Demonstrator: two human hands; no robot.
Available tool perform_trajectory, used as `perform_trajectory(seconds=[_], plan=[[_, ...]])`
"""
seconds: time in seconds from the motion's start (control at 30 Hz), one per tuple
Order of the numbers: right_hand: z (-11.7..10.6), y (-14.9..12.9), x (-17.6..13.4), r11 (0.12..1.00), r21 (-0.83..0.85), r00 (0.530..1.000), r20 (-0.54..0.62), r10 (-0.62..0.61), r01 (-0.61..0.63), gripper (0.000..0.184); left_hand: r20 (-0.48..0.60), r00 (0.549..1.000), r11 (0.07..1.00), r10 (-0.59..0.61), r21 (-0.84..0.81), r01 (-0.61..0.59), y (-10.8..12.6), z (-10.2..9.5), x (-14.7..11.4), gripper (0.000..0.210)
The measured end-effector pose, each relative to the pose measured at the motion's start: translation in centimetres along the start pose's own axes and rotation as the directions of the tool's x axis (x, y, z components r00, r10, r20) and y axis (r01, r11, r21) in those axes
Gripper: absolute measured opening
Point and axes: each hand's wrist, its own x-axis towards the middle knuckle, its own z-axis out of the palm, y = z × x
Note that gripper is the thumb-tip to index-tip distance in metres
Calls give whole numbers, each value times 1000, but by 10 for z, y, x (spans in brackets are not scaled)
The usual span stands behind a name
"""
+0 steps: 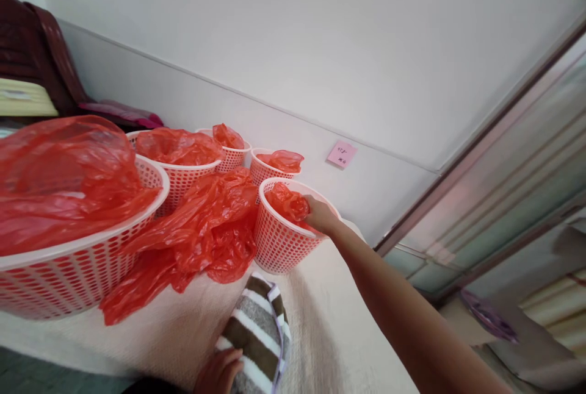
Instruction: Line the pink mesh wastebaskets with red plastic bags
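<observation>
My right hand (pixel 319 214) reaches into a white perforated plastic basket (pixel 279 241), its fingers closed on a crumpled red plastic bag (pixel 289 202) inside. My left hand (pixel 220 372), low in the view, has its fingers curled on a folded striped towel (pixel 256 327) in brown, grey and white; the thumb side is partly hidden. A loose heap of red plastic bags (pixel 206 229) lies on the cloth-covered table left of that basket.
A large basket (pixel 151 214) with a red bag fills the left side. Several smaller baskets, one a round basket (pixel 178 185), stand behind. A pink note (pixel 341 154) is stuck to the white wall (pixel 320 46). A purple-rimmed bin (pixel 476 321) stands on the floor at right.
</observation>
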Motion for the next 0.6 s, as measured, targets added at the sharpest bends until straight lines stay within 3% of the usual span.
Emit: perform_trajectory(seconds=[0.13, 0.2, 0.27, 0.3, 0.43, 0.57, 0.6], plan=[[-11, -1, -47, 997, 65, 985, -162, 51, -41, 41, -37, 997, 997, -74, -16, 73, 13, -10, 8, 37], [-11, -2, -84, 992, 110, 958, -274, 81, -52, 36, -59, 994, 995, -97, -37, 95, 19, -15, 13, 37], [-4, -2, -130, 980, 199, 913, -403, 67, 16, 28, -78, 991, 992, -112, -65, 107, 22, -19, 17, 34], [3, -1, -155, 975, 221, 911, -406, 67, 27, 26, -84, 989, 990, -120, -82, 113, 24, -21, 19, 32], [50, 11, -266, 943, 318, 939, -284, 193, -97, 18, -95, 983, 978, -159, -149, 144, 29, -25, 23, 28], [117, 22, -367, 854, 424, 875, -231, 424, -302, 20, -94, 971, 955, -218, -224, 192, 36, -32, 22, 23], [133, 21, -385, 832, 430, 838, -252, 485, -352, 22, -87, 968, 946, -236, -246, 209, 38, -35, 22, 20]])
